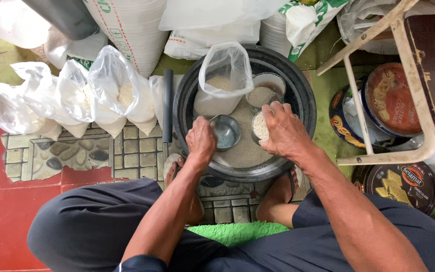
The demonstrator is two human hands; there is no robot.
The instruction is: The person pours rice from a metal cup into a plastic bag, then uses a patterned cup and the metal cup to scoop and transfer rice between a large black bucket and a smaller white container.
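A black round basin [303,95] holds loose white rice. My left hand [201,140] grips the rim of a small empty steel bowl [226,132] resting on the rice. My right hand [284,131] is closed around a tin can [259,126] filled with rice. An open clear plastic bag [222,80], partly filled with rice, stands upright in the basin behind both hands. A second tin [265,92] with rice sits beside the bag.
Several filled plastic rice bags [76,95] lean in a row at the left. A black stick [167,103] lies between them and the basin. Large white sacks [137,30] stand behind. A wooden stool [419,75] and round biscuit tins [393,100] are at the right.
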